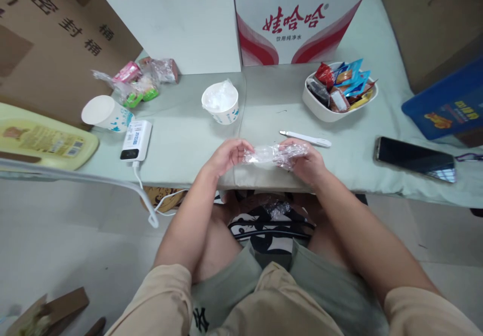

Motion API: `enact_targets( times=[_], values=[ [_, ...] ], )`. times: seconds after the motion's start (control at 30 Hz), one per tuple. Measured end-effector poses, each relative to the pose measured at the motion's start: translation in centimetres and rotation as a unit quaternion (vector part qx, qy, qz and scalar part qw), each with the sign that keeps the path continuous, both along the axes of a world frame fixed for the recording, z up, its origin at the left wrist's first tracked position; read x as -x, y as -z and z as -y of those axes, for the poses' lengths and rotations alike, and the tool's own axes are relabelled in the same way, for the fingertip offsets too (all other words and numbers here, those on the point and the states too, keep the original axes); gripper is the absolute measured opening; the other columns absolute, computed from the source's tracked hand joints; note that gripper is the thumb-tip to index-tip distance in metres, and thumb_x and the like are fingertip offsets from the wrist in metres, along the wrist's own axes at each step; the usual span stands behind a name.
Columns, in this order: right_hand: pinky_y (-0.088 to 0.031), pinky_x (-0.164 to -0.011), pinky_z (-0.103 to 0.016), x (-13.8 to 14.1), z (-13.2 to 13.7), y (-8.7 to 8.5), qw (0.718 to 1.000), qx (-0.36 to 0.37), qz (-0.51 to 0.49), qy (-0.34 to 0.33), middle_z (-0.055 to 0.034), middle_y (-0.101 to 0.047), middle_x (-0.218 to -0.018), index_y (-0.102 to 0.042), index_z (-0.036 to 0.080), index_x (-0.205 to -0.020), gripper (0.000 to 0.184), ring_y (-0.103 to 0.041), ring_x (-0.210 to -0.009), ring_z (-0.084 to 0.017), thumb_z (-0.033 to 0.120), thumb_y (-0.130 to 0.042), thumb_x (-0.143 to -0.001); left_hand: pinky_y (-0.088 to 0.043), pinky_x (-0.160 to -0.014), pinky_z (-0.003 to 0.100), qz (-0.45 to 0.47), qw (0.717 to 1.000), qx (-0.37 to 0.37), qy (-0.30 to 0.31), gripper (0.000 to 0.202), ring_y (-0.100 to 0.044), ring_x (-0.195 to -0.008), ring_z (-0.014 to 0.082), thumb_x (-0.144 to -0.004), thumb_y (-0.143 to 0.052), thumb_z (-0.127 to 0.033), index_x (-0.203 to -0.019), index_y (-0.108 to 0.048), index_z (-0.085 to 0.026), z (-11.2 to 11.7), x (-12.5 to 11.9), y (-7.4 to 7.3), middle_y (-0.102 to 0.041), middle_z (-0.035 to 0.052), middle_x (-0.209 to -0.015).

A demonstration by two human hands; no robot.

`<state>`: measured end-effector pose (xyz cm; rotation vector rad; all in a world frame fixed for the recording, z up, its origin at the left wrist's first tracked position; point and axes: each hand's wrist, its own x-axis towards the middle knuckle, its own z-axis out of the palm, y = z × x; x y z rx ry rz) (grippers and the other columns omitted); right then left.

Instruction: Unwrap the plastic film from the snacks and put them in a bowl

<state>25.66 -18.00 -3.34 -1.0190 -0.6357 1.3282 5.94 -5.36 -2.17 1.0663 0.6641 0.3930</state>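
Observation:
Both my hands are at the near edge of the pale green table, holding a crumpled clear plastic wrapper stretched between them. My left hand pinches its left end with curled fingers. My right hand grips the bunched right end. A paper cup with clear plastic inside stands just beyond my hands. A white bowl full of wrapped snacks sits at the far right. Another scrap of clear wrapper lies in my lap.
A white pen-like tool lies past my right hand. A phone lies at the right, a power bank with cable at the left, beside a tipped cup and bagged sweets. Cartons line the back.

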Motion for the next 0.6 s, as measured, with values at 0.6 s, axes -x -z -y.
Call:
enact_targets(
  times=[0.6],
  values=[
    [-0.049, -0.065, -0.029, 0.4, -0.9, 0.7, 0.97, 0.1, 0.17, 0.141, 0.005, -0.06, -0.073, -0.058, 0.024, -0.099, 0.045, -0.056, -0.065, -0.013, 0.038, -0.079, -0.062, -0.051, -0.077, 0.029, -0.045, 0.981, -0.162, -0.094, 0.061, -0.065, -0.076, 0.0119, -0.063, -0.078, -0.024, -0.119, -0.053, -0.026, -0.4, -0.1, 0.8, -0.067, 0.002, -0.106]
  ],
)
